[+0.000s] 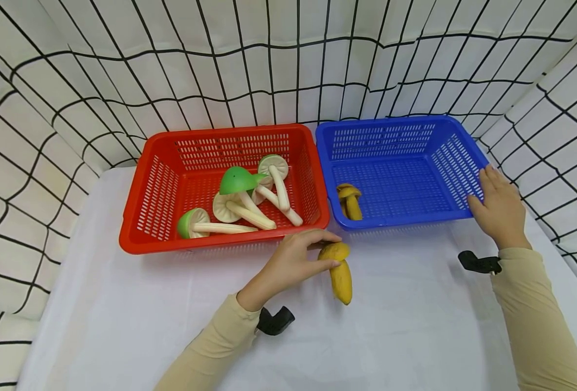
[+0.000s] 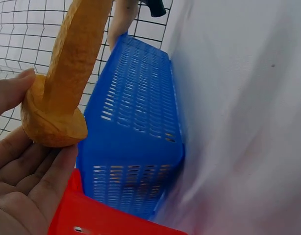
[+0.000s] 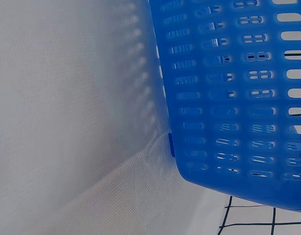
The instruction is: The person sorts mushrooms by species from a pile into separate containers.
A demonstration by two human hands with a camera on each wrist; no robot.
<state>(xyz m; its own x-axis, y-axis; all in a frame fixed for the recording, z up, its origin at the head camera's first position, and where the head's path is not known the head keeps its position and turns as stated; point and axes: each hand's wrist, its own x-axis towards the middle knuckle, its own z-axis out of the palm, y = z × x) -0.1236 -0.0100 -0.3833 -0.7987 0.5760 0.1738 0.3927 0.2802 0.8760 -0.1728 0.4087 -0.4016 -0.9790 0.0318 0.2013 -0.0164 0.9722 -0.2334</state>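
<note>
A yellow toy mushroom (image 1: 341, 274) is pinched at its cap between the thumb and fingers of my left hand (image 1: 298, 255), above the white cloth in front of the two baskets. Its stem points toward me in the head view; the left wrist view shows the mushroom (image 2: 67, 83) close up. My right hand (image 1: 502, 209) rests at the front right corner of the blue basket (image 1: 396, 221), its thumb and fingers at the rim. Yellow-brown mushrooms (image 1: 352, 203) lie inside that basket at the left. In the right wrist view only the basket's wall (image 3: 238, 98) shows, without the hand.
Left of the blue basket, nearly touching it, stands a red basket (image 1: 146, 239) holding several green-capped mushrooms (image 1: 237, 181) with pale stems. White cloth (image 1: 391, 326) covers the table. Black wire grid (image 1: 298, 65) walls stand behind and on both sides.
</note>
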